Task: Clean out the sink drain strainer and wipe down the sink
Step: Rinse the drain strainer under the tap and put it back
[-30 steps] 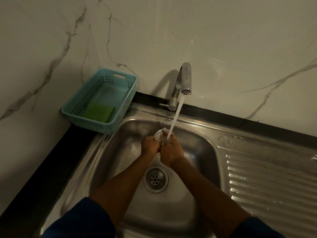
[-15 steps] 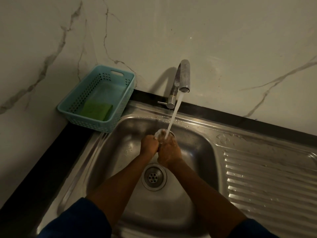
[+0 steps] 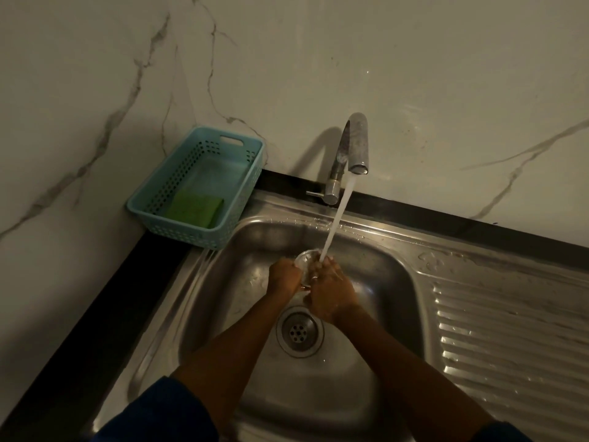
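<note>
The strainer is up off the drain, held over the middle of the sink under the stream from the tap. The left hand curls round its left edge and the right hand grips it from the right, fingers lying over its near side. Only the far arc of its rim shows between them.

It looks like a small, thin metal cup: light and stiff, unlikely to bend or break. The trouble is likely slip, since wet steel, wet skin and any grease on it give little purchase. The rim seems the best place to hold it, pinched on opposite sides, leaving the holed bottom free for the water and a rubbing thumb. If dropped, it would fall into the sink and could knock or roll there.

At the far left on the bench, a blue basket holds a green sponge, soft and easy to squeeze, handy for the wiping not yet done.
</note>
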